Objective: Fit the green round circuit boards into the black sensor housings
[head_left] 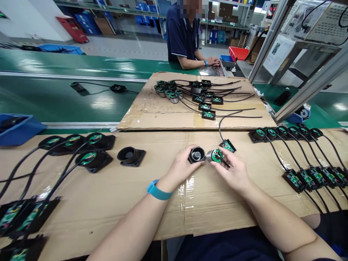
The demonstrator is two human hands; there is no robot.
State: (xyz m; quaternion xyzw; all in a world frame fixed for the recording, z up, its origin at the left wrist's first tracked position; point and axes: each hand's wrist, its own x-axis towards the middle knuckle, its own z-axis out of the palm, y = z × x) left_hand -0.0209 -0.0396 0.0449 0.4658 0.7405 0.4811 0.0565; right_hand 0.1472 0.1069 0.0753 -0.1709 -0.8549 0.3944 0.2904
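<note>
My left hand (pixel 185 161), with a teal band at the wrist, is closed around a black round housing (pixel 197 155), its open mouth tilted toward me. Just to the right, my right hand (pixel 233 167) pinches a silver motor (pixel 213 156) with a green circuit board on its end. The motor and the housing are close together near the middle of the cardboard. A black cable links the motor's side to a small black box with a green board (pixel 227 145) behind my right fingers. One empty black housing (pixel 131 156) sits on the cardboard to the left.
Fitted housings with cables (pixel 92 159) stand at left, and another row (pixel 282 132) with box boards (pixel 295 180) at right. Farther back, a raised cardboard sheet (pixel 152 108) bears several motors (pixel 174 97). A metal post (pixel 293 76) rises at right. A person (pixel 181 36) sits across the green conveyor.
</note>
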